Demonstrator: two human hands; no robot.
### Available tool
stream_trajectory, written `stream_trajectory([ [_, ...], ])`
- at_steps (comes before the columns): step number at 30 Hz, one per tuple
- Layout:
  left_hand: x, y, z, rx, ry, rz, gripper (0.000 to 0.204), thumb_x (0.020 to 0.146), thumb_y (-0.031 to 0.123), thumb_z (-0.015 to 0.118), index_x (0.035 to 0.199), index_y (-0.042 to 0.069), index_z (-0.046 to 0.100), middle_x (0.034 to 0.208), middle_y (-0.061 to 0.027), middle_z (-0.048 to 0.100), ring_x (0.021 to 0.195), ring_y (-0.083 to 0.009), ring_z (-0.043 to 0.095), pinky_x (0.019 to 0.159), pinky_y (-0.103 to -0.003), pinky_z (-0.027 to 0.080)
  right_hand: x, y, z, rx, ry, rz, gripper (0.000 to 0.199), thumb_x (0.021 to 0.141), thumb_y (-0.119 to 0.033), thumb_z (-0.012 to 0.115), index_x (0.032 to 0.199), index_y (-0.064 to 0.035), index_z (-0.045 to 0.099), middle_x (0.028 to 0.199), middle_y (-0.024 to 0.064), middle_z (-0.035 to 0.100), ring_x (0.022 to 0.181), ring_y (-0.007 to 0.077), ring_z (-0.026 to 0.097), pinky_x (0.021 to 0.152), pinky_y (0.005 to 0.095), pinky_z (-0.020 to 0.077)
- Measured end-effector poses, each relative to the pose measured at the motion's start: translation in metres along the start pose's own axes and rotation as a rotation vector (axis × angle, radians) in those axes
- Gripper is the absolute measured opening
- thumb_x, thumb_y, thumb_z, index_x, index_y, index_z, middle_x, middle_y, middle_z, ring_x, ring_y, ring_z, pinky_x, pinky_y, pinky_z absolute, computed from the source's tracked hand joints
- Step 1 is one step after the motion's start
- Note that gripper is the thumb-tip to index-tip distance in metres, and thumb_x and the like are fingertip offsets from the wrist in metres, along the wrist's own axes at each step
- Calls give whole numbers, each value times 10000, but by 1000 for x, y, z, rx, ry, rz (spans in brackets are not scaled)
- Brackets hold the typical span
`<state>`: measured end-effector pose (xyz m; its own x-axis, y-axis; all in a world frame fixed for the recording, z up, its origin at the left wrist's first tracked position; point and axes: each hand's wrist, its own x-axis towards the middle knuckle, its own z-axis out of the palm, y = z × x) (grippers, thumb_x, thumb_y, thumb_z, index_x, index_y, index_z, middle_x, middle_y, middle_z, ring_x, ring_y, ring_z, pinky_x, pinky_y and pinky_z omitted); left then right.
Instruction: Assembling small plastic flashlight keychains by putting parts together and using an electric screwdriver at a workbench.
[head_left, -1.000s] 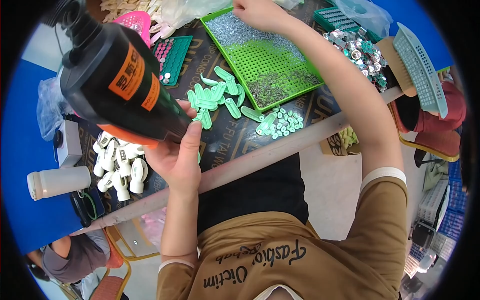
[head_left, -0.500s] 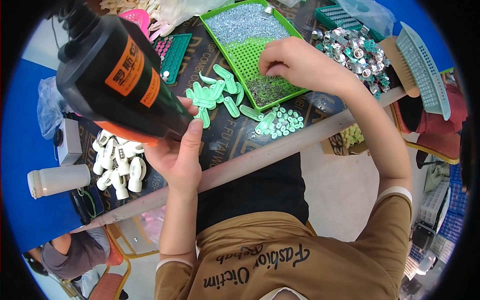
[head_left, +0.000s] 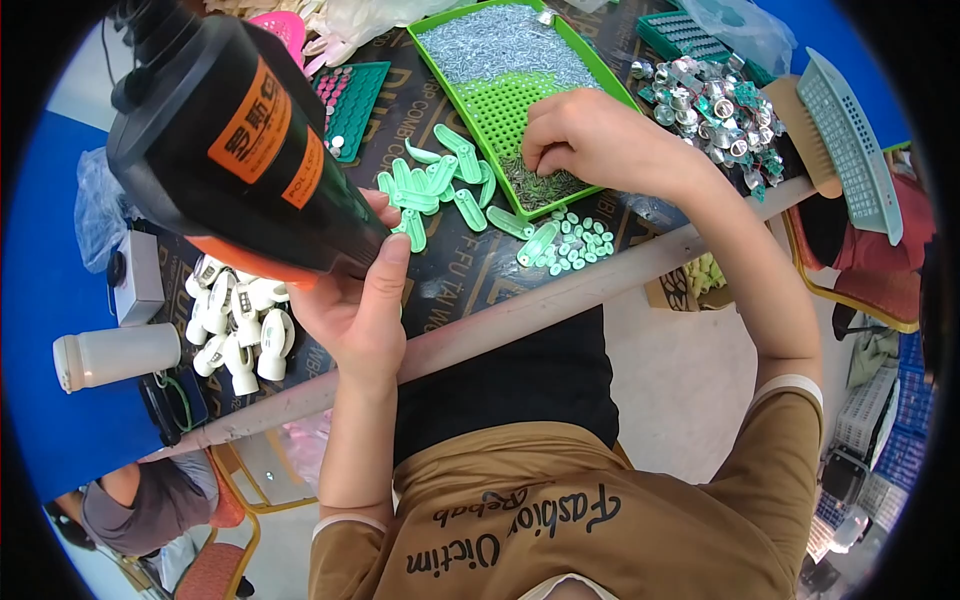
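A black electric screwdriver [head_left: 230, 150] with orange labels hangs at the left, large in front of my left hand [head_left: 350, 310]. The thumb of that hand is bent in beside the tool's lower end, and most of its fingers are hidden behind the tool. Whatever lies between them cannot be seen. My right hand [head_left: 605, 145] has its fingertips pinched together low over small dark screws [head_left: 535, 187] at the near end of a green tray [head_left: 455, 125]. Anything in that pinch is too small to make out. Silver screws [head_left: 500, 45] fill the tray's far end.
Pale green handle-shaped parts [head_left: 430, 185] and small green oval pieces [head_left: 575, 243] lie between my hands. White parts [head_left: 240, 320] are piled at the left, near a translucent bottle [head_left: 118, 357]. Metallic parts [head_left: 720, 115] are heaped at the right, before a light basket [head_left: 850, 145].
My right hand's fingertips have dropped nearer, down to the dark screws. My left hand and the screwdriver have hardly moved. The view has shifted slightly.
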<state>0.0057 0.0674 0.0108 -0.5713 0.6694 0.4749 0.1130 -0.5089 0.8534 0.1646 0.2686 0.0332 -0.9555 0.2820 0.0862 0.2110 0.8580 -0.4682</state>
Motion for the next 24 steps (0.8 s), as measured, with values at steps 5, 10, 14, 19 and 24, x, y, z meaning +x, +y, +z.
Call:
stream_trajectory([
  [5, 0, -2, -2, 26, -16, -2, 396, 812, -50, 685, 1171, -14, 520, 1090, -123, 614, 941, -152, 611, 830, -278, 505, 1, 4, 0, -27, 2, 3, 67, 774, -50, 642, 806, 0, 672, 803, 140, 652, 799, 300, 642, 729, 390, 494],
  [10, 0, -2, -2, 17, -16, -4, 402, 814, -50, 684, 1177, -15, 515, 1094, -123, 613, 942, -153, 612, 827, -277, 506, 1, 8, 3, -1, -1, -17, 91, 808, -76, 638, 851, 4, 643, 845, 140, 633, 829, 296, 625, 745, 383, 485],
  [14, 0, -1, -2, 26, -17, -8, 401, 815, -47, 685, 1176, -15, 514, 1094, -121, 612, 942, -152, 611, 822, -274, 506, 2, 14, -1, 167, 1, -1, 108, 853, -109, 613, 875, -3, 618, 848, 132, 618, 822, 286, 605, 741, 373, 475],
  [19, 0, 0, -3, 40, -25, 1, 385, 814, -41, 684, 1163, -18, 522, 1093, -119, 611, 942, -153, 610, 827, -275, 499, 40, 39, -19, 100, 265, -3, 113, 917, -113, 561, 886, -10, 526, 775, 62, 514, 724, 164, 485, 688, 294, 426],
  [24, 0, -3, -1, 50, -38, 7, 383, 813, -41, 677, 1165, -21, 527, 1100, -120, 605, 945, -163, 609, 850, -289, 491, 83, 76, -27, -214, 398, 131, 220, 810, -180, 555, 882, 11, 636, 887, 246, 635, 881, 396, 614, 790, 460, 485],
])
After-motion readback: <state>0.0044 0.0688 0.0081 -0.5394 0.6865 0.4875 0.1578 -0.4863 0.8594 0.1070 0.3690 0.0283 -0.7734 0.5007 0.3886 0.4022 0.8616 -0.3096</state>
